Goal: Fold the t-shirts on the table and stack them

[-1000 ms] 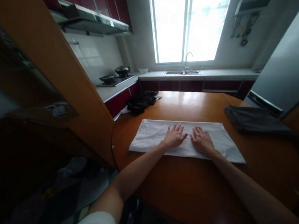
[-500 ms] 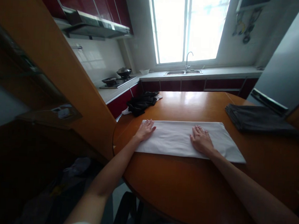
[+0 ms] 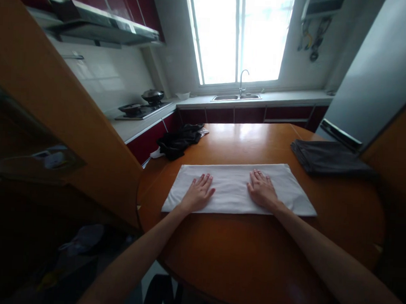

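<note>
A white cloth (image 3: 228, 194), folded into a long flat strip, lies across the wooden table (image 3: 238, 249) in front of me. My left hand (image 3: 198, 192) rests flat on its left part, fingers stretched out and pointing away from me. On the right part, my right hand (image 3: 262, 189) lies palm down with its fingers extended. Neither hand grips the fabric. Faint wrinkles show in the cloth between the hands, and its left and right ends stick out beyond them.
A dark grey folded cloth (image 3: 332, 158) lies at the table's right. Crumpled black clothing (image 3: 179, 141) sits at the far left edge. Beyond are a stove with pans (image 3: 153, 96), a sink (image 3: 238, 98) and a fridge (image 3: 370, 74). A black chair part (image 3: 159, 290) stands below the near edge.
My left hand has slid from the cloth's left end inward and nearer to me. The right hand stays about where it was on the cloth. The whole view has shifted slightly.
</note>
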Demonstrator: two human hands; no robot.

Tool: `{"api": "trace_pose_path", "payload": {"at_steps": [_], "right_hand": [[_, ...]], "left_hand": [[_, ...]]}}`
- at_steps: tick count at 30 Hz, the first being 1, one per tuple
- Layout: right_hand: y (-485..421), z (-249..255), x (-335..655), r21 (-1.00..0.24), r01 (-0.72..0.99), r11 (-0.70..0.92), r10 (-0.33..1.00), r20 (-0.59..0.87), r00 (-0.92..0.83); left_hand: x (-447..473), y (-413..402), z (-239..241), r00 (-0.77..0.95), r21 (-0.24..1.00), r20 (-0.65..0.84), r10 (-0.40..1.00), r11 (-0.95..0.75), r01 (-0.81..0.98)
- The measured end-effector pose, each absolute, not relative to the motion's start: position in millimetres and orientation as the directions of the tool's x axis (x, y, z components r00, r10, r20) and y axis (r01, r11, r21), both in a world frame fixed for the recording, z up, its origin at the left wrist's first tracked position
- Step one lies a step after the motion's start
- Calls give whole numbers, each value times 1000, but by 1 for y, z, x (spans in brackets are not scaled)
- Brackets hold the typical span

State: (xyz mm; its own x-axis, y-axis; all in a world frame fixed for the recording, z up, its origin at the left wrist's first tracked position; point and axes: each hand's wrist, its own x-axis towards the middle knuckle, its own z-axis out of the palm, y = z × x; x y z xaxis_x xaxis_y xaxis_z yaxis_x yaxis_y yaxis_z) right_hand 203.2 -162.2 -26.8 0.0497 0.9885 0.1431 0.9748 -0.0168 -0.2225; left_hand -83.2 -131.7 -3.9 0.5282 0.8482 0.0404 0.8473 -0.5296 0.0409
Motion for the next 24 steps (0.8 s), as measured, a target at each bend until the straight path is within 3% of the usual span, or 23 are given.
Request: {"api": "trace_pose_path", "payload": {"at_steps": [11, 21, 24], "right_hand": [[-164, -17, 202, -280, 960, -8, 990, 135, 48], [-165, -16, 202, -340, 940, -8, 987, 147, 62], [-165, -15, 202, -343, 939, -11, 988, 141, 63]], "left_hand": [[-165, -131, -15, 391, -66, 71, 918, -386, 920], [-220, -119, -26, 208, 111, 20, 978, -209, 972], [-208, -104, -11, 112, 139, 81, 990, -123, 983]]}}
